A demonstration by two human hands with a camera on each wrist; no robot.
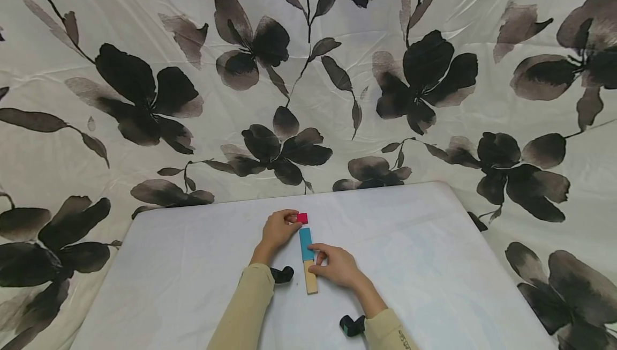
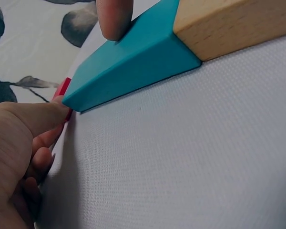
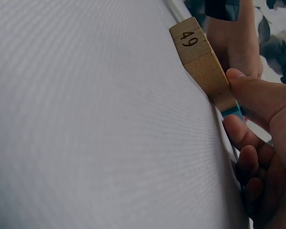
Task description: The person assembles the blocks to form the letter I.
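My left hand (image 1: pixel 278 229) pinches a small red block (image 1: pixel 302 218) between thumb and fingers, just beyond the far end of a blue block (image 1: pixel 306 244). A plain wooden block (image 1: pixel 310 277) lies end to end with the blue one, in line toward the near side. In the right wrist view, the wooden block's near end bears the number 49. My right hand (image 1: pixel 339 267) comes in from the right, index fingertip touching the blue block and thumb against the wooden one. In the left wrist view, a fingertip (image 2: pixel 115 21) rests on the blue block's upper face.
All the blocks lie on a white-covered table (image 1: pixel 424 264). Behind and around it hangs a pale cloth (image 1: pixel 356 119) with dark flowers. A black wrist device (image 1: pixel 283 274) sits by the left cuff, another black device (image 1: pixel 352 326) by the right one.
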